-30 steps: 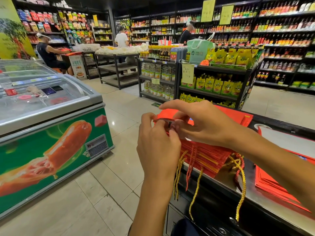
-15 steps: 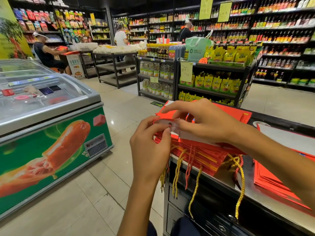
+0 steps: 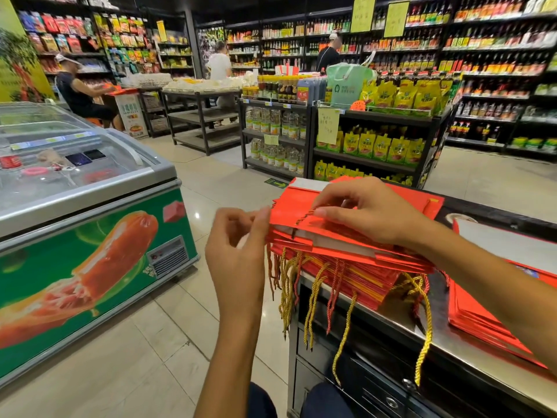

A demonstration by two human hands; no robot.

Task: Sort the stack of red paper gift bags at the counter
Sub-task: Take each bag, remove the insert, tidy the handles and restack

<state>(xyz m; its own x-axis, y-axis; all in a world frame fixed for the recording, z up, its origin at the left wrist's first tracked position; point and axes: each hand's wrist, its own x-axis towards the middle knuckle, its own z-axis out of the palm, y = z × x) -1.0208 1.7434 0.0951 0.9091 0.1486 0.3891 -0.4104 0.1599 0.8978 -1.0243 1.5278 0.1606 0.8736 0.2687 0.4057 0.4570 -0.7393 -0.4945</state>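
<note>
Two piles: freezer chest (image 3: 90,224) at 9 o'clock, counter (image 3: 452,351) at 4, red gift bags stack (image 3: 346,260) overhanging its edge at centre. Right hand (image 3: 370,212) pinches top bag's cord; left hand (image 3: 241,242) pinches bag corner. Risk: tugging drags stack off edge, dangling cords (image 3: 313,297) snag.

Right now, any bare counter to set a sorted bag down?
Only a steel strip of counter between the overhanging stack of red bags and the second red pile. Crowded at the near edge: cord handles dangle, and both left hand and right hand work there.
</note>
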